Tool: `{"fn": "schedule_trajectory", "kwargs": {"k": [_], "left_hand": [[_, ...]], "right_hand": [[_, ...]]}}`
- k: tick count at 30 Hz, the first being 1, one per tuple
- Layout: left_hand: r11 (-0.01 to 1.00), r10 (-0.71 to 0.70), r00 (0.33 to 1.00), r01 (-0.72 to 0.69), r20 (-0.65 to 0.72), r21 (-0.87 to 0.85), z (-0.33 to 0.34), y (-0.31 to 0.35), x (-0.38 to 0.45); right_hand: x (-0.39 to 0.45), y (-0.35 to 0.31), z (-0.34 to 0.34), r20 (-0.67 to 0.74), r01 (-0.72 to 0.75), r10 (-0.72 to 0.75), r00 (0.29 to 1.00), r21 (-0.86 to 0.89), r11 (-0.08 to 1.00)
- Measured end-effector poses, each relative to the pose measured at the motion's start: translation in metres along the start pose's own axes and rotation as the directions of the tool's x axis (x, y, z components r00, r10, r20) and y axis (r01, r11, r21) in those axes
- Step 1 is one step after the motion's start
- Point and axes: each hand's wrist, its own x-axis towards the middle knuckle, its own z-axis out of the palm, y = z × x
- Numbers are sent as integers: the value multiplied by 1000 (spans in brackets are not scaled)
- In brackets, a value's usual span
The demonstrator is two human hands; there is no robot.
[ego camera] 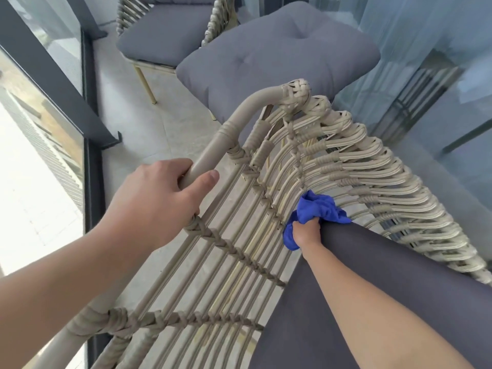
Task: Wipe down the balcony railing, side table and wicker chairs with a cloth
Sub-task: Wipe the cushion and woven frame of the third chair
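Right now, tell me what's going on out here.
A person is wiping a wicker chair on a balcony. The left hand grips the chair's smooth frame tube to steady it, while the right hand holds a bunched blue cloth against the woven strands inside the backrest, beside the grey seat cushion. Another grey cushion and a second chair sit beyond, untouched at this moment.
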Motion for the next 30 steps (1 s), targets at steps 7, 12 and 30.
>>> {"fn": "schedule_trajectory", "kwargs": {"k": [7,12,30], "left_hand": [[1000,-1,1000,1,-1,20,-1,5,-1],[999,16,1000,-15,-9,43,0,4,-1],[980,86,993,-69,-80,187,3,4,-4]], "right_hand": [[-42,21,11,89,59,-46,995,-157,986],[-102,44,38,98,49,-27,995,-221,974],[-247,110,89,272,-11,104,957,-326,945]]}}
